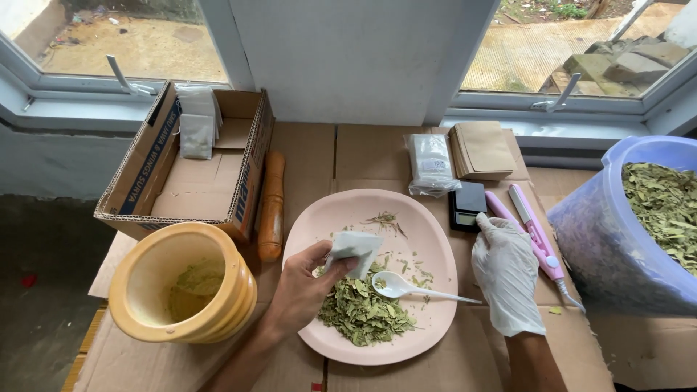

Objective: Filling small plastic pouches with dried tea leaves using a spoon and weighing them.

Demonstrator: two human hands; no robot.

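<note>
Sachet: a small white filter sachet [353,247] is pinched between the thumb and fingers of the left hand, held just above the pink plate.
Left hand: the bare left hand [305,287] is closed on the sachet's lower corner, over the near left part of the plate.
Right hand: the right hand [506,272] wears a white glove; it rests flat, fingers loosely together and holding nothing, on the surface just right of the plate.
Plate: a pale pink plate [428,225] lies on the cardboard-covered surface [305,152].
Leaves: a heap of dried green leaves [363,311] sits on the near half of the plate, with crumbs scattered farther back.
Spoon: a white plastic spoon [406,288] lies on the plate, bowl by the leaf heap, handle pointing right toward the gloved hand.
Mortar: a yellow mortar [181,287] with green residue stands left of the plate; a wooden pestle [272,205] lies between them.
Box: an open cardboard box [192,170] at the back left holds more white sachets.
Right side: a pink sealing tool [534,232] and a small black scale [467,205] lie just beyond the gloved hand; a lilac tub [602,239] of dried leaves stands at the far right.
</note>
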